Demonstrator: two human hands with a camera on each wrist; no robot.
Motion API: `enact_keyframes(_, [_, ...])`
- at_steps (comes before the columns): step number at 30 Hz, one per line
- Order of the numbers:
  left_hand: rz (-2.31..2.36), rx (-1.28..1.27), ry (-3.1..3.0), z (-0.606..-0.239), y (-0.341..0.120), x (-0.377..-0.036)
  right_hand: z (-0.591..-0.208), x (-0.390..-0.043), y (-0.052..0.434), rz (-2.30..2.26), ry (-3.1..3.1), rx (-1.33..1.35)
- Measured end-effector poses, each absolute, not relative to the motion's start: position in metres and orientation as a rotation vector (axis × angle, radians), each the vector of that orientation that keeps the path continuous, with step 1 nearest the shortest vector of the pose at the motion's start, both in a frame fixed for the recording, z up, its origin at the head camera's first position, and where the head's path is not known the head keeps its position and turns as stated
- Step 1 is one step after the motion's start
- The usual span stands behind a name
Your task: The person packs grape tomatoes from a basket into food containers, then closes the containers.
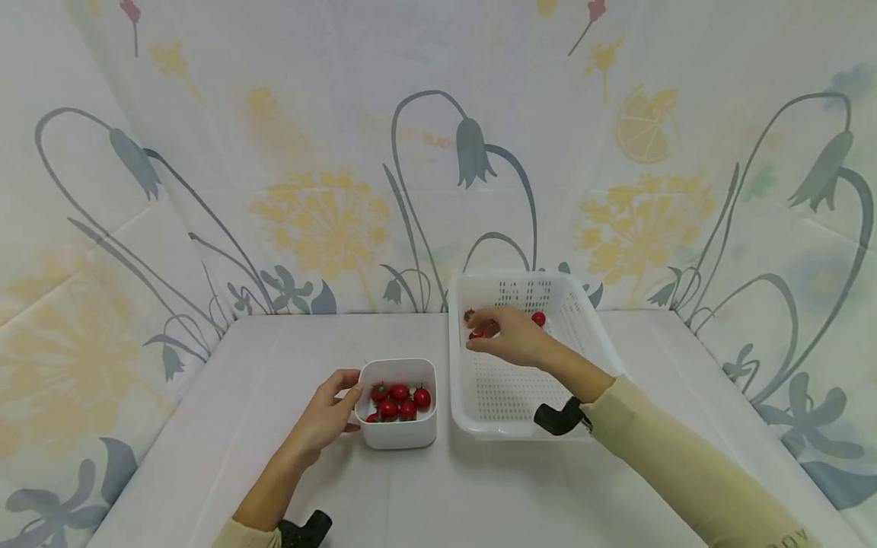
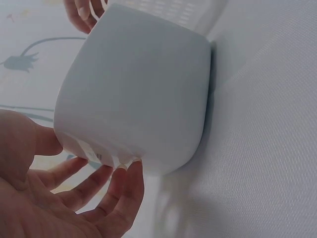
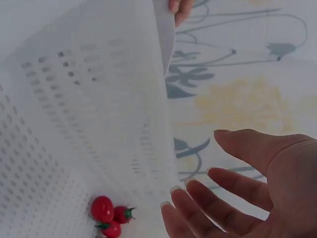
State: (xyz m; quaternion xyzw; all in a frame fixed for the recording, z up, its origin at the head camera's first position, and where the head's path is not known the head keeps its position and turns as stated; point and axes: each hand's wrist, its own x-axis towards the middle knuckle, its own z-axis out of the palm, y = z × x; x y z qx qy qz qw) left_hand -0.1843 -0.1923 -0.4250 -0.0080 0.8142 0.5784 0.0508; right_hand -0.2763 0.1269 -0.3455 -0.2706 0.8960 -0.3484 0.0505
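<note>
The left hand (image 1: 327, 417) rests with relaxed, nearly straight fingers (image 2: 119, 191) against the left wall of a small white square bowl (image 1: 398, 426), which stands on the white table (image 1: 274, 358) holding several cherry tomatoes (image 1: 400, 401). The right hand (image 1: 510, 335) hovers palm down with loosely spread fingers (image 3: 198, 198), gripping nothing, over the far left corner of a white perforated basket (image 1: 599, 335) just beside the bowl. A small cluster of tomatoes (image 3: 110, 216) lies under the fingertips, and another single tomato (image 1: 538, 319) sits near the back wall.
</note>
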Motion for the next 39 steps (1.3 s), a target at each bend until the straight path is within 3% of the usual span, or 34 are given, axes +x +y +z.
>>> enact_keyframes(25, [1.753, -0.044, 2.489, -0.425, -0.193, -0.185, -0.401, -0.354, 0.153, -1.371, 2.377, -0.105])
enact_keyframes(39, [1.765, -0.047, 2.488, -0.426, -0.193, -0.186, -0.421, -0.367, 0.138, -1.410, 2.288, 0.033])
